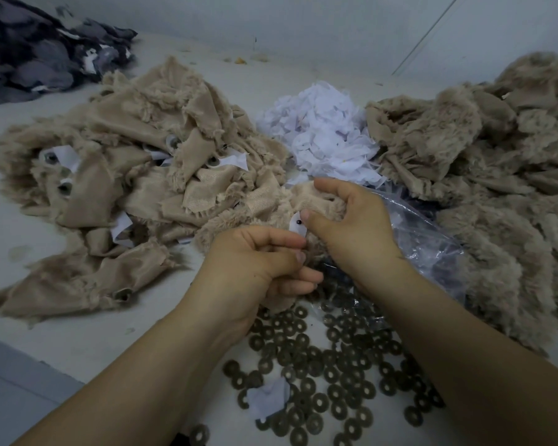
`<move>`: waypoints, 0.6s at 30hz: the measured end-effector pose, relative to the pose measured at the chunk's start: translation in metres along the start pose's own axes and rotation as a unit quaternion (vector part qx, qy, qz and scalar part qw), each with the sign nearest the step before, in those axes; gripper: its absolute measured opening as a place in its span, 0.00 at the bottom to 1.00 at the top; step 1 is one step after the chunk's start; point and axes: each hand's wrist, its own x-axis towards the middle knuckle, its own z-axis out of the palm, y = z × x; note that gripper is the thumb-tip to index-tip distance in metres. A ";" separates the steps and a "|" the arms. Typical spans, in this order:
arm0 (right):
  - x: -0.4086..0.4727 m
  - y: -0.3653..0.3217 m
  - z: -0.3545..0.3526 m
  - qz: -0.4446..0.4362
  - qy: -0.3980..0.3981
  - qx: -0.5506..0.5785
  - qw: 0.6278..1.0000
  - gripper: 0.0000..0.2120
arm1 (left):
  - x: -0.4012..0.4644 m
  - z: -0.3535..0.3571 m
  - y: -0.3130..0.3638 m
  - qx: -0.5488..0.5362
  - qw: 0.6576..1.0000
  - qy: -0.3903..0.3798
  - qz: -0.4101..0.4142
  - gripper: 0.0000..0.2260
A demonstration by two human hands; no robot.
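The right hand (351, 226) was curled round a fuzzy tan piece (313, 196), with its thumb pressed on the cloth. The left hand (258, 262) was just below it with bent fingers, pinching the lower edge of a white patch (297, 227) on that same piece. Both hands held it up a little off the table (45, 317), right between them. A tiny black dot (299, 222) sat on the patch, just beside the right thumb tip. Under the hands and closer to the person lay lots of dark rings (319, 365) with holes in them. A clear bag (426, 239) lay under the right hand and past it to the right. Just behind the grip sat a heap of white scraps (326, 133). To the left was a big pile of tan fur bits (136, 175) – some had white patches too – and to the right, another fluffy pile (496, 175). Far off to the back left lay some dark cloth (29, 49).
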 end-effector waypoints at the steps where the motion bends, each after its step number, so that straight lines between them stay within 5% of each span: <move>1: 0.000 0.000 0.000 0.000 0.001 -0.001 1.000 0.24 | -0.001 0.000 0.001 0.027 0.998 0.020 0.047 0.06; 4: 0.000 0.001 0.001 -0.003 -0.001 -0.008 1.000 0.23 | 0.004 0.001 0.007 0.170 0.953 0.111 0.225 0.07; 8: -0.001 0.000 0.003 -0.002 0.000 -0.001 1.000 0.22 | 0.019 0.003 0.013 0.436 0.773 0.162 0.431 0.05; 11: -0.001 0.000 0.003 0.010 -0.003 0.028 1.000 0.21 | 0.025 0.006 0.000 0.519 0.688 0.130 0.491 0.04; 14: -0.001 0.000 0.002 0.011 -0.006 0.027 1.000 0.21 | 0.029 0.004 -0.013 0.549 0.654 0.117 0.507 0.04; 18: -0.001 -0.001 0.002 0.013 0.002 0.034 0.999 0.19 | 0.032 -0.003 -0.017 0.513 0.659 0.107 0.539 0.04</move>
